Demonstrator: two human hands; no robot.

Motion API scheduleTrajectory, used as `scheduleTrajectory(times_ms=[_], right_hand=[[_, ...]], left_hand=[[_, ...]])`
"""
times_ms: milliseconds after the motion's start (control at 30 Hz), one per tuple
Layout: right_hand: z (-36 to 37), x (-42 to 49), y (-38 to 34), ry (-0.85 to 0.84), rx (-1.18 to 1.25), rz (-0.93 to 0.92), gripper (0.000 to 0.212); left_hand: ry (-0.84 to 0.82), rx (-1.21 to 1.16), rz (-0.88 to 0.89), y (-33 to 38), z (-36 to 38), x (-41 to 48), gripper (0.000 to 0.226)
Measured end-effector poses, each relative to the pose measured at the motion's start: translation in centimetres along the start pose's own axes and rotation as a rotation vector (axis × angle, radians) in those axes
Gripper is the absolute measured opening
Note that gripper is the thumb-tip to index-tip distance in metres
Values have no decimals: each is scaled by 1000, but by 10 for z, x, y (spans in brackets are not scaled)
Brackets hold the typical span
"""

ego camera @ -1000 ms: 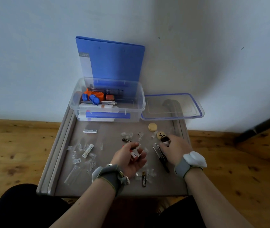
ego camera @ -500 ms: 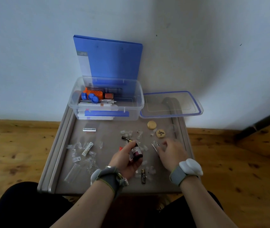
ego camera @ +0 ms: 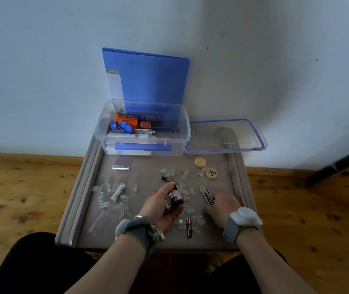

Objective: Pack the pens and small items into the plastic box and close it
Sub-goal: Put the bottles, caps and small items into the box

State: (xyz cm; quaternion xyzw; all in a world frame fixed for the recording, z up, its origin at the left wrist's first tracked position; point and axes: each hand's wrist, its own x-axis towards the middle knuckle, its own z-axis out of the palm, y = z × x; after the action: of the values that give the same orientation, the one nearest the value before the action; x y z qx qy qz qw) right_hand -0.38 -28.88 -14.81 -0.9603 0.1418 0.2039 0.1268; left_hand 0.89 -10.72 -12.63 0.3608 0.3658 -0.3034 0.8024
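**A:** Well, going by the head view, which step are we on?

**B:** Gathering, I'd say, with a good deal left. The left hand point(ego camera: 160, 206) is turned palm-up above the table point(ego camera: 143, 166), thumb and fingers curled round a small bottle point(ego camera: 174, 197) with a dark cap and a purplish label.

**A:** And the other one?

**B:** The right hand point(ego camera: 222, 206) is low on the table's right side, knuckles toward us, at a bundle of dark slender pieces point(ego camera: 207, 195). Its fingertips are hidden, so I cannot tell whether it pinches them or only touches them.

**A:** Where's the box?

**B:** The plastic box point(ego camera: 187, 132) stands open at the table's far edge, in front of a blue folder point(ego camera: 148, 77) propped against the wall. Pens and some orange and blue items already lie inside. Its lid point(ego camera: 226, 136) lies flat just beside it, to the right.

**A:** What's out loose?

**B:** Two wooden discs point(ego camera: 211, 173) near the lid, a black battery point(ego camera: 188, 227) between the wrists, and clear bits point(ego camera: 103, 204) scattered on the left.

**A:** So what does the next move call for?

**B:** My guess is to carry the bottle forward over the near wall and set it in the box's freer right part. The thin pieces lie flat and may slip, so they need a firm pinch. The lid comes last.
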Motion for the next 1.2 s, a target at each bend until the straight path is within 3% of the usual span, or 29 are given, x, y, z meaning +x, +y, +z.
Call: scheduleTrajectory(times_ms=[267, 467, 500, 667, 800, 933, 1000, 1133, 1200], right_hand=[[0, -13, -4, 63, 273, 11, 28], [-17, -9, -21, -34, 501, 39, 33], [-16, -9, -22, -65, 600, 56, 33], [-10, -14, -22, -386, 1569, 204, 25], [-9, -18, -20, -519, 1824, 104, 20], [-11, -21, -29, -511, 1728, 18, 7], [-7, -25, -34, -448, 1530, 98, 25], [2, -38, -37, -93, 634, 22, 40], [6, -44, -35, 9, 391, -20, 38]], left_hand=[[-4, -51, 9, 6, -10, -6, 17], [-39, -80, 3, 14, -15, -5, 18], [-40, -86, -1, 15, -17, -4, 19], [-22, -83, 13, 18, -24, -3, 19], [-25, -83, 20, 17, -24, -4, 18], [-28, -77, 15, 13, -22, -5, 18], [-27, -67, 14, 10, -20, -8, 18], [-45, -62, -3, 3, -21, -12, 19], [-52, -68, -4, 0, -22, -14, 18]])
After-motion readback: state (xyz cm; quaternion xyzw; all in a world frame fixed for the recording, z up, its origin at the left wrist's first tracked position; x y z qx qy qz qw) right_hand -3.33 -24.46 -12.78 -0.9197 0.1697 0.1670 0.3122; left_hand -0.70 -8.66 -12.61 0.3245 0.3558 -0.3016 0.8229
